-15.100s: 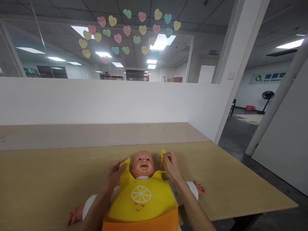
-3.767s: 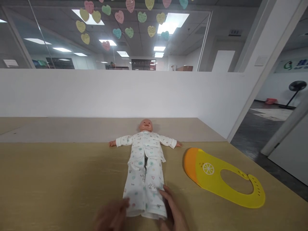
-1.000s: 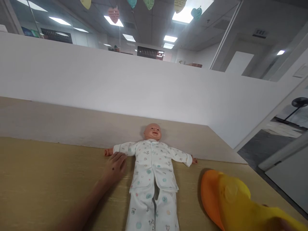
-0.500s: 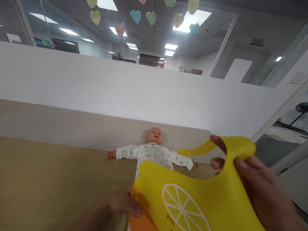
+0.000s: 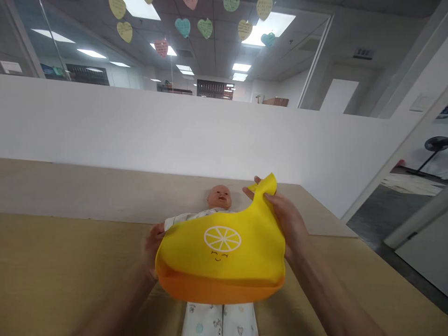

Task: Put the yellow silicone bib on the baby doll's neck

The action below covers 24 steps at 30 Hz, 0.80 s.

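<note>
A yellow baby bib (image 5: 252, 252) with a lemon-slice print and an orange catch pocket is held up between my hands. My right hand (image 5: 287, 214) grips its neck strap and right edge, thumb in front and fingers behind. At the bib's left edge, my left hand (image 5: 152, 247) is closed on it, its fingers partly hidden behind. Behind the bib a baby doll (image 5: 219, 197) lies on its back, in a white patterned suit. Its head and the lower legs show; the bib covers most of the torso and arms.
The doll lies on a tan tabletop (image 5: 70, 261) with a paler strip (image 5: 105, 191) along the back. A white wall (image 5: 175, 135) with glass above and heart-shaped notes stands behind. At the right are a doorway and a black fan (image 5: 436, 143).
The bib has swung from the lower right to a frontal, more level position over the doll, its pocket now showing. Both hands have moved with it, the right one leftward.
</note>
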Tool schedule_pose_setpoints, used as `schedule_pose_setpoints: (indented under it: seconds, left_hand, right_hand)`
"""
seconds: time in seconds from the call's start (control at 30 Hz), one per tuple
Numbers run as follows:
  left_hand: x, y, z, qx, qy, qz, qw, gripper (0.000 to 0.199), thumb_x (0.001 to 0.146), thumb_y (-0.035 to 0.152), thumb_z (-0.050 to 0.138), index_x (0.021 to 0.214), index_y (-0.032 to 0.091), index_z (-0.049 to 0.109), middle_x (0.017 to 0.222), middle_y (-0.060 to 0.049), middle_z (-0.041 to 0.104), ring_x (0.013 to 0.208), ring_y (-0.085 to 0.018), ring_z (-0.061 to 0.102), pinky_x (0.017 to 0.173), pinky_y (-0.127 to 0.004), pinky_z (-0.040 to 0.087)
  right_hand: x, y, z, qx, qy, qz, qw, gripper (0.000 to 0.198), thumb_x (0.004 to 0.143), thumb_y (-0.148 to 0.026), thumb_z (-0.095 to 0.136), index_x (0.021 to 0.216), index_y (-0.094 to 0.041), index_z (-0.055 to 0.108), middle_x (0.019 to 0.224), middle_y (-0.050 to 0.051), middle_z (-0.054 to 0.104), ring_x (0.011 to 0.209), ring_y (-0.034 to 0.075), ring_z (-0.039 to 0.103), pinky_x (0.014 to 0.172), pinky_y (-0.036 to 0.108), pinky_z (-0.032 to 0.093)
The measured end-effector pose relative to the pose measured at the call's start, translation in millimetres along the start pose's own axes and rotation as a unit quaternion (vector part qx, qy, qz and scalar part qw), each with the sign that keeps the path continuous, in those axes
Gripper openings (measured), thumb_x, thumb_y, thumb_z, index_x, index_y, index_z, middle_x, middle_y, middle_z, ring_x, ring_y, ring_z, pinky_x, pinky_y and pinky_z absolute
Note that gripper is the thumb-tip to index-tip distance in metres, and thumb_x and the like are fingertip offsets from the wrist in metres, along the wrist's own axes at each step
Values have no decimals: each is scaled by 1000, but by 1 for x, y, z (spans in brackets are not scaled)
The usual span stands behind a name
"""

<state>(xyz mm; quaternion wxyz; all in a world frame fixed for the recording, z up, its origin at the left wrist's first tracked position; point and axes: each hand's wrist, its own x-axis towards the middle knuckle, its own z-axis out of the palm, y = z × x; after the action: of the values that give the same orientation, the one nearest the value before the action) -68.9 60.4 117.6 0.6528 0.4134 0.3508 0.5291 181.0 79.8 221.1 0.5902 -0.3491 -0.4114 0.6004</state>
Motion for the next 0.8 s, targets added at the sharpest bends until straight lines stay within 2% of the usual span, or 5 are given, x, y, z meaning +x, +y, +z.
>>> schedule_pose_setpoints:
  seconds: [0.2,0.4,0.5,0.63,0.8]
  left_hand:
    - [21,24,30,-102,26,-134,985,48,71,54,62,97,13,66,84,-10,74,97,-31,68,79,-37,55]
    - [77,17,19,-60,-5,-92,994,42,71,28,71,110,14,63,102,-10,73,91,-26,70,80,-35,55]
    - [103,10,10,0,12,-70,997,45,63,21,74,107,15,63,95,-9,74,79,-24,70,76,-34,55]
    - [132,-5,-4,28,22,-52,998,42,61,24,75,100,15,64,87,-7,73,71,-21,69,67,-30,54]
    - [159,-27,-23,94,123,-51,987,26,61,28,77,80,14,66,67,-3,69,57,-14,62,55,-23,46]
  right_hand:
    - [29,6,-6,-14,17,12,1000,28,66,-28,66,93,-20,63,93,3,71,74,20,65,66,29,51]
    - [94,43,-24,-52,44,-21,997,18,60,-27,64,73,-21,53,68,-2,56,62,15,53,57,27,44]
    - [130,70,-39,-135,53,-65,987,14,60,-30,60,66,-21,51,82,2,55,73,18,53,62,28,43]
    - [162,104,-58,-287,75,-142,944,13,62,-30,53,57,-20,48,106,7,52,100,23,51,83,32,41]
    - [177,141,-71,-355,93,-143,919,19,65,-32,53,54,-21,42,87,4,47,85,20,50,83,33,39]
